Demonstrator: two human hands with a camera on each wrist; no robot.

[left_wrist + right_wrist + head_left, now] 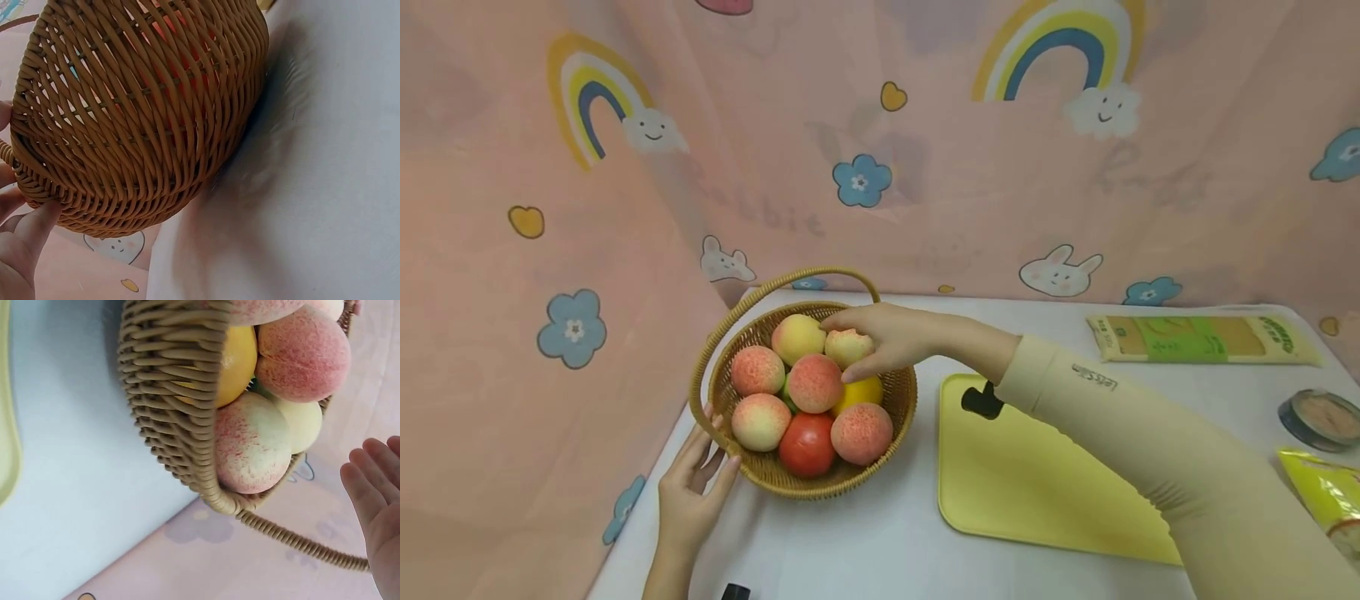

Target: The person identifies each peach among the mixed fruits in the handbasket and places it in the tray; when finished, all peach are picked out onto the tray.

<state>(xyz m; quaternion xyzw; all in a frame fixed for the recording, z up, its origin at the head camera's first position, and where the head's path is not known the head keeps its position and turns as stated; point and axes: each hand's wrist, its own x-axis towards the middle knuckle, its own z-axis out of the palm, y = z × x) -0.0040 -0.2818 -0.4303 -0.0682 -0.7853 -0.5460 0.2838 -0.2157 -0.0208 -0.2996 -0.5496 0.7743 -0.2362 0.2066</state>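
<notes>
A wicker basket (904,400) with an arched handle (730,321) stands on the white table, full of fruit. Several pink and cream peaches (862,433) lie in it with a shiny red round fruit (807,445) and a yellow fruit (863,392). My left hand (692,492) grips the basket's left rim at the handle's foot; its thumb (39,228) presses the outer weave in the left wrist view. Over the back right of the fruit reaches my right hand (891,333). In the right wrist view that hand (384,519) has straight fingers, apart from the peaches.
A yellow tray (1052,492) lies right of the basket, under the right forearm. Farther right are a long noodle packet (1202,339), a round dark-rimmed container (1326,419) and a shiny yellow bag (1326,492). A pink patterned cloth (925,225) hangs behind and at the left.
</notes>
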